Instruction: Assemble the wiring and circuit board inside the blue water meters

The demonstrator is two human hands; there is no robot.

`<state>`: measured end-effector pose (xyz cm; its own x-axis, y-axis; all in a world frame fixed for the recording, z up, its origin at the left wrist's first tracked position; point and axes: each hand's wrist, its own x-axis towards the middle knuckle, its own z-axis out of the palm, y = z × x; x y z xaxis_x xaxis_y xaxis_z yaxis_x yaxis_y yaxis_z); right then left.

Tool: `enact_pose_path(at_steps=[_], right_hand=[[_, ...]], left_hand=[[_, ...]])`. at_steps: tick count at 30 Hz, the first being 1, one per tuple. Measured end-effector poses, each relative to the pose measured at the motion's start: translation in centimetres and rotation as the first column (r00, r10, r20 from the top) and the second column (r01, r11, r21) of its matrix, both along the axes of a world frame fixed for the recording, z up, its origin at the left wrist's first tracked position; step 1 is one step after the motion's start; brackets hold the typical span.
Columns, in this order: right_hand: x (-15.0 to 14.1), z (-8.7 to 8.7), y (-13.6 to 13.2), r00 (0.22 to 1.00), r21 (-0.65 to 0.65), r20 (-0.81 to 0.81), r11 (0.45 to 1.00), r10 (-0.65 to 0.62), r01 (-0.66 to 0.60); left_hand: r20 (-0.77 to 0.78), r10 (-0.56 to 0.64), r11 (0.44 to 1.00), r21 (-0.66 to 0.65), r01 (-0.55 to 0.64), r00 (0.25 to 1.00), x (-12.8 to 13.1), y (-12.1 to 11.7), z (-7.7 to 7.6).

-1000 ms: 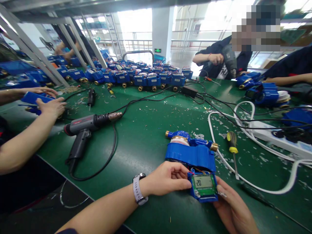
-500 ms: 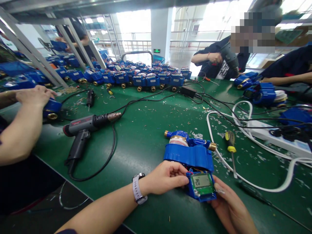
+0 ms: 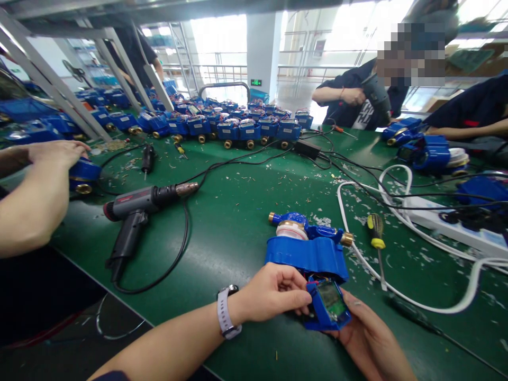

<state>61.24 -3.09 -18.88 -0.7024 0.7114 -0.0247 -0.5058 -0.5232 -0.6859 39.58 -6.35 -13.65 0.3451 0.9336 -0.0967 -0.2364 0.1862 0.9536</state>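
Note:
A blue water meter (image 3: 305, 253) with brass pipe ends lies on the bench in front of me. At its near side a blue display housing (image 3: 320, 318) is tilted up, with a green circuit board (image 3: 337, 307) and a dark screen facing me; thin wires run from it to the body. My right hand (image 3: 363, 328) grips the housing's right side and underside. My left hand (image 3: 278, 293), a watch on its wrist, is closed at the housing's left edge, thumb and curled fingers against it. Some fingertips are hidden.
A heat gun (image 3: 137, 211) lies left on the green bench (image 3: 230, 233). A yellow-black screwdriver (image 3: 376, 233), white cable and power strip (image 3: 448, 217) are at right. Several blue meters (image 3: 246, 129) stand in rows behind. Co-workers' arms (image 3: 35, 196) are at left and far right.
My hands have tilted the display housing, so its right side sits higher and the digits on its screen no longer read. The meter body has stayed almost in place.

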Motion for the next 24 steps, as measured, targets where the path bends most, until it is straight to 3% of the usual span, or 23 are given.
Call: enact_pose_path(at_steps=[9,16,24], right_hand=[[0.23,-0.71,0.3,1.0,-0.037,0.011,0.999,-0.005,0.005],[-0.13,-0.06,-0.22,0.998,-0.08,-0.008,0.995,-0.058,0.057],[0.31,-0.33,0.18,1.0,-0.023,0.0,1.0,0.012,-0.012]], left_hand=[[-0.01,-0.002,0.998,0.062,0.002,1.0,0.08,0.04,0.05],[-0.036,-0.01,0.997,0.076,0.012,0.999,0.21,-0.07,-0.35],[-0.026,-0.026,0.996,0.089,0.028,0.999,0.49,-0.1,-0.25]])
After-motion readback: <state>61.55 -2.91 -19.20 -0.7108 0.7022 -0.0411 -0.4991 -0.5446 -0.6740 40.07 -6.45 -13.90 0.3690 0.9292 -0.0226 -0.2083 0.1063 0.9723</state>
